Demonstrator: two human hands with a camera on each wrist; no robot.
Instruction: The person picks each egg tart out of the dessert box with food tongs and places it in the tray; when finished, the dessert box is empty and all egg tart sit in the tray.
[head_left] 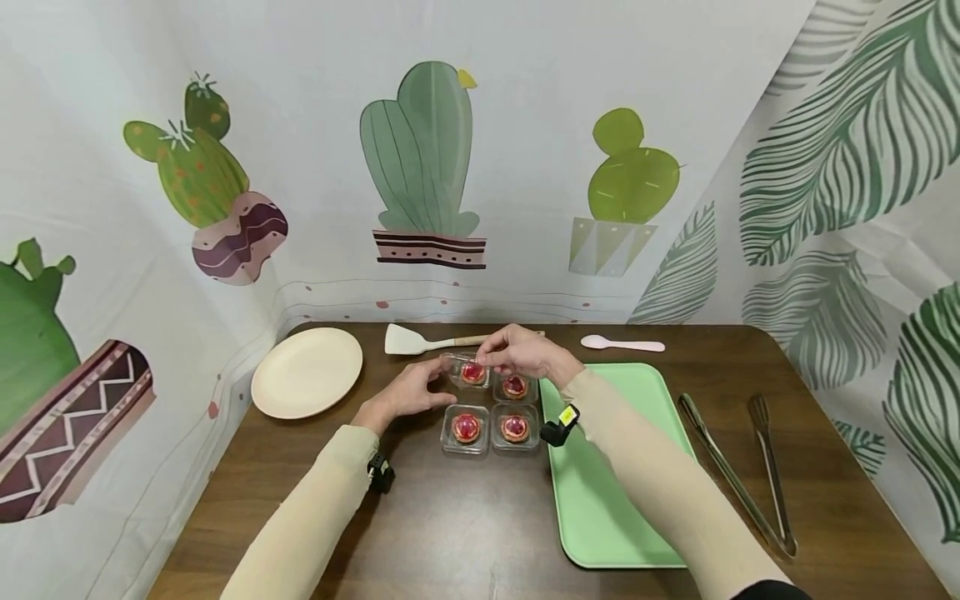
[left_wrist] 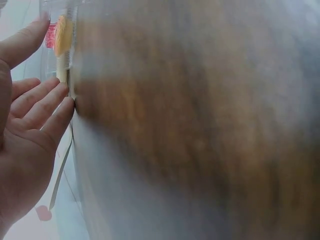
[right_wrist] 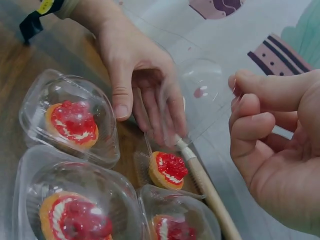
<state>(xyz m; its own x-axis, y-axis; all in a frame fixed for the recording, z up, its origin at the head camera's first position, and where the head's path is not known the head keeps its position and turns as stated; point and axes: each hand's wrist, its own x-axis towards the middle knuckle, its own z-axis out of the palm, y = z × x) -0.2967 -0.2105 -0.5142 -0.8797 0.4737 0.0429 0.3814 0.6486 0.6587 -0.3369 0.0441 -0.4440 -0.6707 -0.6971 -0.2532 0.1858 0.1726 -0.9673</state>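
In the head view, four clear plastic boxes, each with a red-topped tart, stand in a two-by-two group. My right hand [head_left: 528, 354] pinches the edge of the clear lid [right_wrist: 207, 82] of the far-left box between thumb and forefinger. The lid is raised on its hinge side, leaving the tart [right_wrist: 169, 170] uncovered in its base. My left hand [head_left: 408, 389] is at the left of that box, its fingers [right_wrist: 150, 107] extended and seen partly through the lid. The near-left box [head_left: 466, 429], near-right box [head_left: 515, 427] and far-right box [head_left: 515, 387] have lids on.
A cream plate [head_left: 307, 372] lies at the back left. Behind the boxes is a white spatula [head_left: 407, 340] with a wooden handle. A green tray [head_left: 600, 500] lies under my right forearm, with a pink spoon [head_left: 622, 343] beyond it and metal tongs [head_left: 731, 475] to its right.
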